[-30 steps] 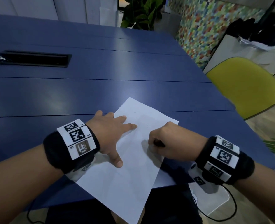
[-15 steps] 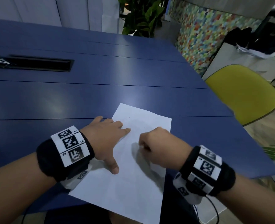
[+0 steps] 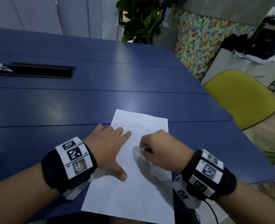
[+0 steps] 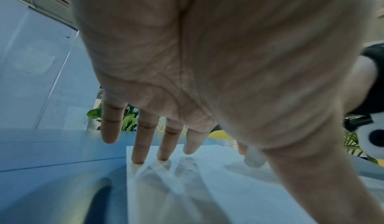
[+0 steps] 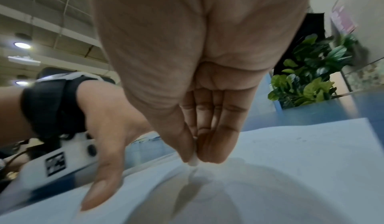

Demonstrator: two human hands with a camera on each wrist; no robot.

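A white sheet of paper (image 3: 133, 191) lies on the blue table (image 3: 101, 78), its near end hanging over the front edge. My left hand (image 3: 114, 151) lies flat on the sheet's left side, fingers (image 4: 143, 145) straight and spread, with the tips pressing the paper (image 4: 207, 194). My right hand (image 3: 143, 148) is curled over the middle of the sheet. Its thumb and fingers pinch a small white eraser-like piece (image 5: 194, 161), whose tip touches the paper (image 5: 290, 161). The two hands sit close together.
A black recessed cable slot (image 3: 41, 72) is set in the table at the far left. A yellow chair (image 3: 240, 97) stands by the table's right edge. A leafy plant (image 3: 141, 20) and a mosaic wall (image 3: 206, 39) lie beyond the far end.
My right hand has slid left across the sheet, closer to the left hand. The paper has turned slightly, so it now lies straighter. The left hand stays pressed flat.
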